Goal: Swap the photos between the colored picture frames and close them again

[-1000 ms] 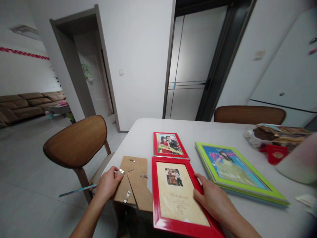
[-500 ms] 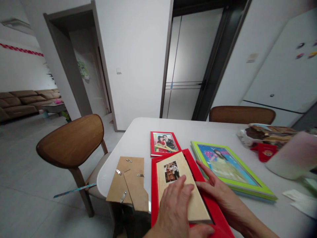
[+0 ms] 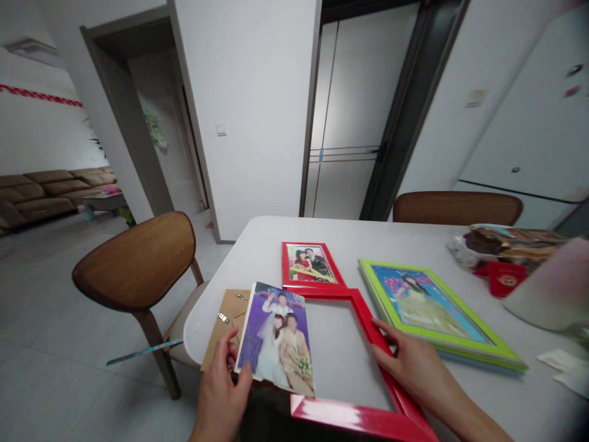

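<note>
My left hand (image 3: 225,383) pinches a printed photo (image 3: 278,344) at its lower left corner. Three people on a purple background show on its upturned face. It is tilted over the left side of a large red picture frame (image 3: 350,412) and partly covers a brown backing board (image 3: 221,337) with metal clips. My right hand (image 3: 409,359) grips the right side of the red frame, thumb and fingers around the bar. Through the frame's opening the white tabletop shows.
A small red framed picture (image 3: 310,265) lies behind the large frame, and a green framed picture (image 3: 432,307) lies to the right. Farther right are a plastic bag (image 3: 462,248), a red packet (image 3: 506,281) and a pale cylinder (image 3: 547,294). A wooden chair (image 3: 138,264) stands left of the white table (image 3: 262,245).
My left hand has lifted the cream-backed panel out of the red frame and moved left; the photo side now faces up. My right hand stays at the frame's right side.
</note>
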{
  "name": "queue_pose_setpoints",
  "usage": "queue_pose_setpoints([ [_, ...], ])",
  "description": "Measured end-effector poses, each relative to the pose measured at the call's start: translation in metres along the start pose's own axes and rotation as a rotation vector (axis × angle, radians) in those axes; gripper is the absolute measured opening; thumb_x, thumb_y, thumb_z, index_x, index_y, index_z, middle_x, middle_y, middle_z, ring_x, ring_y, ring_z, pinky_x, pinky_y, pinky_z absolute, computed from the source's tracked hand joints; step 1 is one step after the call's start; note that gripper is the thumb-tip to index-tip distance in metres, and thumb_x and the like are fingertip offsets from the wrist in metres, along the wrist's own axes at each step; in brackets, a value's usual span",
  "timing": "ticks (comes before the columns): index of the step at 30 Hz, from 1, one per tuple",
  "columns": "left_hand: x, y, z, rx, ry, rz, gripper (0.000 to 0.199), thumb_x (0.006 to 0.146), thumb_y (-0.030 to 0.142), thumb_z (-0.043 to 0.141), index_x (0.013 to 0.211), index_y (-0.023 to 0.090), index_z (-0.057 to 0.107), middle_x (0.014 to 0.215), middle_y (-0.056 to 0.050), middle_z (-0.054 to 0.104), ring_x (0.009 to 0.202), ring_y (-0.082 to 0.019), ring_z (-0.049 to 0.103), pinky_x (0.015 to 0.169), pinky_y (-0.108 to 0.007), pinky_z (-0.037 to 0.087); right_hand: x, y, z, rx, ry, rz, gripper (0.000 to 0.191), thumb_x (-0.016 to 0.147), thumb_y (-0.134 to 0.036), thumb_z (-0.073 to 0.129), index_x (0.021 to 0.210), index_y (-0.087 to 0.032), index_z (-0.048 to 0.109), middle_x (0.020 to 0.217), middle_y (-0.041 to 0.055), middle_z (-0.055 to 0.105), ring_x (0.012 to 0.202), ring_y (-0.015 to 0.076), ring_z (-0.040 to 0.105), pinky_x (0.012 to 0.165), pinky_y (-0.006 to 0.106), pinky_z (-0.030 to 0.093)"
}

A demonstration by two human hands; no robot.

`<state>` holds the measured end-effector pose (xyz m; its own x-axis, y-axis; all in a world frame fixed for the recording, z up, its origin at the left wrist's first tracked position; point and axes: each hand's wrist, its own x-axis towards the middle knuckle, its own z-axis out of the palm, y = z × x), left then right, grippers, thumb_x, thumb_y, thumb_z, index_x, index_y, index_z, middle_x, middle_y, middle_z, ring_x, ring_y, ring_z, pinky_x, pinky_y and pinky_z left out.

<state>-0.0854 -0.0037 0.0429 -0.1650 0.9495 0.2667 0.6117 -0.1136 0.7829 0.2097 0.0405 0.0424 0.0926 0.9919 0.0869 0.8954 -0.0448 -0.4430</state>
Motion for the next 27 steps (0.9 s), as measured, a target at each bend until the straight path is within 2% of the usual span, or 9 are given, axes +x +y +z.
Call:
queue_pose_setpoints([
  [3,-0.004,-0.013,0.001,0.105,-0.059,-0.031,0.042,0.070,0.027,0.044,0.110,0.017,0.040,0.071,0.001,0.055,0.062,-0.016,0.056,0.061,-0.027,0.043,-0.001,0.001,0.005,-0.105,-0.011,-0.029,0.048,0.072,-0.032,0.038,0.111,-0.008,0.051,0.085,0.0115,0.065,0.076,0.0231,0.060,0.071,0.030,0.043],
  [7,-0.004,-0.015,0.004,0.211,-0.138,-0.003,0.041,0.072,0.025,0.042,0.112,0.018,0.039,0.074,0.000,0.056,0.061,-0.016,0.056,0.060,-0.026,0.043,-0.001,0.003,0.010,-0.177,-0.008,-0.049,0.044,0.073,-0.033,0.037,0.108,-0.010,0.053,0.092,0.0112,0.064,0.081,0.0234,0.060,0.074,0.032,0.043],
  [14,-0.004,-0.014,0.004,0.302,-0.138,0.089,0.036,0.074,0.022,0.041,0.110,0.019,0.041,0.088,-0.004,0.057,0.078,-0.019,0.057,0.068,-0.029,0.046,-0.005,0.006,0.009,-0.227,-0.021,-0.044,0.042,0.075,-0.037,0.036,0.107,-0.015,0.053,0.099,0.0105,0.061,0.083,0.0239,0.058,0.073,0.035,0.044],
  [18,-0.009,-0.013,0.006,0.338,-0.110,0.215,0.034,0.074,0.021,0.041,0.108,0.017,0.043,0.100,-0.010,0.054,0.093,-0.022,0.052,0.079,-0.035,0.043,-0.008,0.004,0.010,-0.233,0.123,-0.128,0.037,0.074,-0.036,0.039,0.100,-0.016,0.057,0.102,0.0111,0.059,0.091,0.0244,0.055,0.076,0.036,0.044],
  [21,-0.012,-0.008,0.012,0.348,-0.136,0.357,0.038,0.072,0.018,0.043,0.111,0.016,0.041,0.111,-0.012,0.049,0.105,-0.024,0.044,0.088,-0.042,0.038,-0.009,-0.002,0.013,-0.122,0.210,-0.228,0.036,0.072,-0.034,0.043,0.097,-0.015,0.059,0.102,0.0118,0.058,0.096,0.0241,0.052,0.082,0.037,0.041],
  [23,-0.013,-0.002,0.016,0.357,-0.202,0.442,0.045,0.069,0.016,0.045,0.114,0.015,0.039,0.118,-0.013,0.045,0.109,-0.025,0.041,0.090,-0.045,0.036,-0.011,-0.010,0.016,0.012,0.167,-0.257,0.036,0.072,-0.035,0.043,0.096,-0.015,0.060,0.100,0.0114,0.060,0.091,0.0225,0.054,0.081,0.035,0.042],
  [27,-0.013,0.008,0.025,0.422,-0.342,0.548,0.055,0.063,0.011,0.046,0.117,0.014,0.039,0.126,-0.014,0.039,0.115,-0.027,0.035,0.092,-0.049,0.033,-0.016,-0.034,0.024,0.316,-0.058,-0.192,0.039,0.073,-0.035,0.043,0.103,-0.013,0.056,0.090,0.0097,0.063,0.071,0.0176,0.058,0.067,0.031,0.046],
])
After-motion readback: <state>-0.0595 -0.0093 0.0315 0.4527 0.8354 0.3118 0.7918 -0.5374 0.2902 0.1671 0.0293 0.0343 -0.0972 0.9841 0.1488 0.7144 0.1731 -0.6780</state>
